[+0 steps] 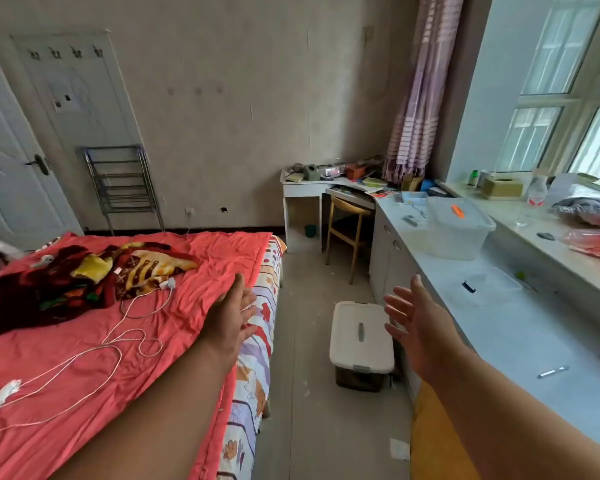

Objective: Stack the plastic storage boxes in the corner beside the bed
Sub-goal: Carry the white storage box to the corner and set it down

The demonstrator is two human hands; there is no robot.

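A plastic storage box with a white lid and grey handle (361,337) stands on the floor between the bed (194,327) and the long counter (520,327). A clear storage box with an orange handle (456,226) sits on the counter further back. Both my hands are stretched out above the floor box, palms facing each other. My left hand (231,317) hovers over the bed's edge, fingers apart, holding nothing. My right hand (418,317) is just right of the box, fingers spread and empty.
A wooden chair (349,230) and a cluttered white desk (312,188) stand at the far end of the aisle. Cables and a dark patterned blanket (84,271) lie on the red bedcover. Small items and a flat clear lid (489,285) lie on the counter.
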